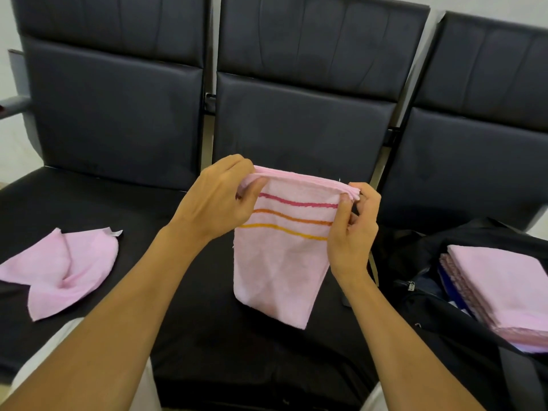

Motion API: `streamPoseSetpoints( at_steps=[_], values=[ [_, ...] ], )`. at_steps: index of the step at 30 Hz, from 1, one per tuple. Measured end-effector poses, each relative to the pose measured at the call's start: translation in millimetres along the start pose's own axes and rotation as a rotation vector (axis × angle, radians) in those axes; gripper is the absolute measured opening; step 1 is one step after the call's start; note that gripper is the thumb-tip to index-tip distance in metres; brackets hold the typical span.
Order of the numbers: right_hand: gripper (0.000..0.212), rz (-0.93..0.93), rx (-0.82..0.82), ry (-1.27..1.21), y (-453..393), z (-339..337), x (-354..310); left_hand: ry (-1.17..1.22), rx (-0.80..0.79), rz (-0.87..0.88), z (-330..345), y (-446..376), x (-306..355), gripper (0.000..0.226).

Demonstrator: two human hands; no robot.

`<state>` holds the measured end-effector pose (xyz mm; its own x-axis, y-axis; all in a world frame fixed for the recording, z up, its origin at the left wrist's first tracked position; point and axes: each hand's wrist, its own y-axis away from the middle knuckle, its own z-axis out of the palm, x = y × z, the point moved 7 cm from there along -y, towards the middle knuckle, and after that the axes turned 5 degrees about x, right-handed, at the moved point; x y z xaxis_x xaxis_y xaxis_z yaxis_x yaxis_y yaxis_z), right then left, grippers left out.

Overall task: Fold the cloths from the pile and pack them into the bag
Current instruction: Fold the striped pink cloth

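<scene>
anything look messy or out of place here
Only the loose pink cloth on the left seat: it lies crumpled and twisted, unfolded. The striped cloth hangs neatly from both hands, and the folded stack sits squarely in the black bag.

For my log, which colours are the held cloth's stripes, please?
Red, orange and yellow on the pink cloth; head view.

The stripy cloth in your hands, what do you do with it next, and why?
Probably carry it right and lay it on the stack in the bag. The cloth already hangs folded in layers, the left hand and right hand pinching its top corners. One loose cloth still waits on the seat.
</scene>
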<state>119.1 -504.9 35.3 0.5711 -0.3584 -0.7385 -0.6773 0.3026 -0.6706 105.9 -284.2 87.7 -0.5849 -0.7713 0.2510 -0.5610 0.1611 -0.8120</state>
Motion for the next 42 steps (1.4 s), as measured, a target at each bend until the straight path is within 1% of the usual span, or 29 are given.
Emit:
streamPoseSetpoints(
  at_steps=[2, 4, 5, 8, 11, 12, 14, 16, 18, 20, 24, 27, 31, 33, 37, 39, 42],
  values=[
    [0.017, -0.01, -0.008, 0.018, 2, 1, -2, 0.162, 0.014, -0.095, -2, -3, -1, 0.02],
    [0.018, 0.001, -0.013, 0.007, 2, 2, -1, 0.363, -0.02, -0.261, 1, -2, -4, 0.014],
    [0.018, 0.009, -0.018, 0.001, 1, 3, 0, 0.426, -0.05, -0.335, 5, -1, -6, 0.014],
    [0.021, 0.033, -0.038, 0.002, 0, 5, 1, 0.484, -0.081, -0.449, 12, 3, -9, 0.02],
    [0.018, 0.071, -0.047, -0.022, -1, 4, 4, 0.647, -0.075, -0.62, 18, 8, -16, 0.022],
    [0.018, 0.08, -0.05, -0.033, -2, 4, 5, 0.7, -0.104, -0.701, 22, 11, -19, 0.025],
    [0.019, 0.084, -0.049, -0.038, -3, 3, 6, 0.817, -0.216, -0.855, 32, 21, -20, 0.028],
    [0.019, 0.084, -0.036, -0.032, -3, 1, 5, 0.931, -0.312, -0.949, 38, 28, -17, 0.034],
    [0.019, 0.088, -0.03, -0.041, -3, -1, 4, 1.028, -0.336, -0.988, 41, 31, -13, 0.036],
    [0.02, 0.09, -0.028, -0.051, -3, -1, 2, 1.089, -0.32, -1.005, 41, 30, -11, 0.036],
    [0.021, 0.137, -0.05, -0.085, -3, 1, 5, 1.031, -0.282, -1.001, 38, 28, -12, 0.035],
    [0.021, 0.224, -0.103, -0.13, -3, 4, 11, 1.053, -0.274, -1.044, 37, 28, -13, 0.034],
    [0.019, 0.294, -0.142, -0.183, -1, 8, 13, 1.129, -0.321, -1.111, 38, 29, -8, 0.037],
    [0.019, 0.324, -0.153, -0.215, 0, 11, 13, 1.196, -0.345, -1.178, 41, 33, -5, 0.038],
    [0.019, 0.35, -0.158, -0.227, 2, 13, 14, 1.348, -0.382, -1.272, 45, 41, 0, 0.051],
    [0.019, 0.347, -0.169, -0.228, 3, 13, 13, 1.421, -0.359, -1.299, 47, 43, 2, 0.051],
    [0.019, 0.391, -0.221, -0.237, 5, 18, 16, 1.506, -0.273, -1.311, 50, 43, 7, 0.044]
  ],
)
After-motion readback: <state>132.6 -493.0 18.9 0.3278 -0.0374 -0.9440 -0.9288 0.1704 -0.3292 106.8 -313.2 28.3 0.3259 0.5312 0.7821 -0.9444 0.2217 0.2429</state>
